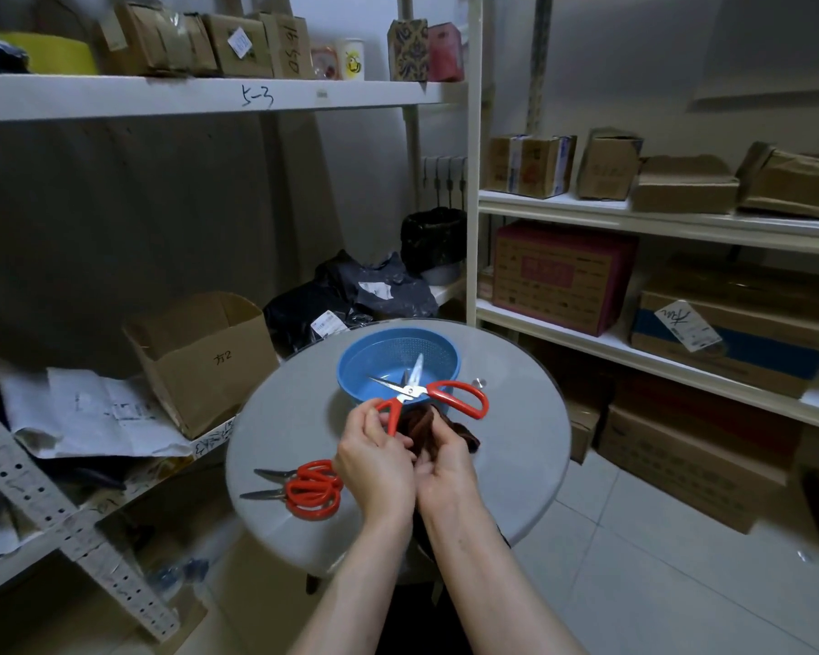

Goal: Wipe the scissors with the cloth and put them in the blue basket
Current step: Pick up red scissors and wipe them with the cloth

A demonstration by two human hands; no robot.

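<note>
The small round grey table [516, 446] stands hemmed in, with white metal shelving [634, 219] of cardboard boxes close beyond its far and right edges and an open brown cardboard box [199, 366] just off its left edge. Bare tabletop shows along the right edge. A round blue plastic basket [351, 366] sits at the far edge. The left hand [374, 460] pinches one loop of the red-handled steel scissors [410, 392], whose spread blades hang over the basket's near rim. The right hand [445, 465], touching the left, grips the dark brown cloth [464, 434] just beneath the handles. Two more red-handled scissors [313, 489] lie by the near-left edge.
</note>
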